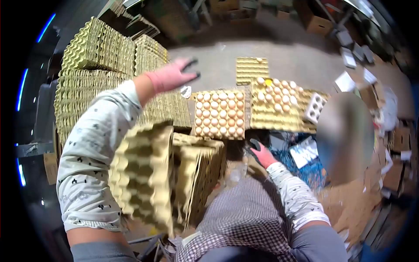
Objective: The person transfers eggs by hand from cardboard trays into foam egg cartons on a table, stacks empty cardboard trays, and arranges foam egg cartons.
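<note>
My left hand [176, 75], in a pink glove with dark fingertips, is raised with its fingers apart near the tall stacks of yellow egg trays [100, 48]. It holds nothing. Below that arm stands a nearer stack of trays [144, 174]. My right hand [261, 153], gloved the same way, is low beside the bottom right corner of a full egg tray [219, 114], with its fingers spread. Right of the full tray, a partly filled tray [279, 118] has eggs mostly in its upper rows. Behind it lies a yellow tray [252, 72] with an egg at its corner.
A small white carton [314, 108] sits on the right end of the trays. A blurred rounded object [347, 135] stands at the right. Blue strands [305, 174] lie below the trays. Cardboard boxes [316, 19] and scraps are at the far right.
</note>
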Tool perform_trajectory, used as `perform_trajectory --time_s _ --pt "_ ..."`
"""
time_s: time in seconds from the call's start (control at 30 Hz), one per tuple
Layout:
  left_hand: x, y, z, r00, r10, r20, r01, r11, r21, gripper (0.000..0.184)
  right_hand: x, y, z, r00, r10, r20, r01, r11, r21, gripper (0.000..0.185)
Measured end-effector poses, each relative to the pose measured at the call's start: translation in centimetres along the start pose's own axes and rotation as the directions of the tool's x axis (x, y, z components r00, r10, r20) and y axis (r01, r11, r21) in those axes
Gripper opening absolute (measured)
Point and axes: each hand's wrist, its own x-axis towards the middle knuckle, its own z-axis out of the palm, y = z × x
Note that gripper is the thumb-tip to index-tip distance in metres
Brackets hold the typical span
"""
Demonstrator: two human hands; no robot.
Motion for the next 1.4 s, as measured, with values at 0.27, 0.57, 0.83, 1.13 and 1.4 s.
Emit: perform_trajectory --time_s 0.27,0.57,0.83,1.13,1.4 --pt "13.2 -20.6 19.3 0.698 -0.619 0.361 0.547 0.786 0.290 0.091 19.0 5.9 6.5 0.955 0.214 -0.205 -0.173 0.964 0.200 0.086" --pt "12.4 -31.6 35.8 0.610 -0.697 0.378 0.694 0.239 -0.680 0.046 22.7 5.3 6.2 0.923 0.366 -0.119 -0.284 0.855 0.433 0.086" --pt "11.9 -21.8 19.8 0.764 -0.600 0.237 0.620 0.581 -0.527 0.055 19.1 -4.6 3.9 0.945 0.198 -0.261 -0.039 0.860 0.509 0.083" --pt "4.2 0.7 -4.6 0.992 -0.123 0.010 0.090 0.664 -0.742 0.039 6.6 -15.9 -11.8 0.791 -0.147 -0.593 0.294 0.943 0.158 0.076" --pt "-28.2 13.0 1.6 0.719 -0.106 -0.687 -0.406 0.739 -0.538 0.078 -10.6 -22.6 -9.2 0.907 -0.415 -0.077 0.417 0.909 0.018 0.061"
